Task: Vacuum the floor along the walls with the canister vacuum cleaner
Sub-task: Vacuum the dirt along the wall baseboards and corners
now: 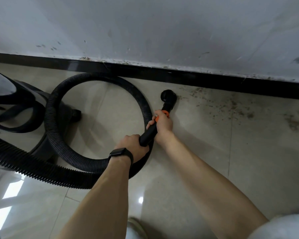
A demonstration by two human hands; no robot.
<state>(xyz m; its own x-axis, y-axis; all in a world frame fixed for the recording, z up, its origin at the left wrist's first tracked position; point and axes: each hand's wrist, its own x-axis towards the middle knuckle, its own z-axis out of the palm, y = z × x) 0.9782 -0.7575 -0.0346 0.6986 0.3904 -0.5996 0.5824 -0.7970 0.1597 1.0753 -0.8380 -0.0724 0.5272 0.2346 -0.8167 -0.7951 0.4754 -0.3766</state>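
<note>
Head view: left hand [133,145] and right hand [162,123] each clamped on the tube [148,133]; vacuum nozzle [168,96] sat on the floor [188,152] just beside the baseboard [162,71]. Left stretch looked clean; dirt [231,104] by its right stretch not yet vacuumed.

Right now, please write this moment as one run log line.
left hand: grips wand | right hand: grips wand near nozzle | nozzle: on floor by baseboard | dirt: right of nozzle | hose: looped, left
</note>
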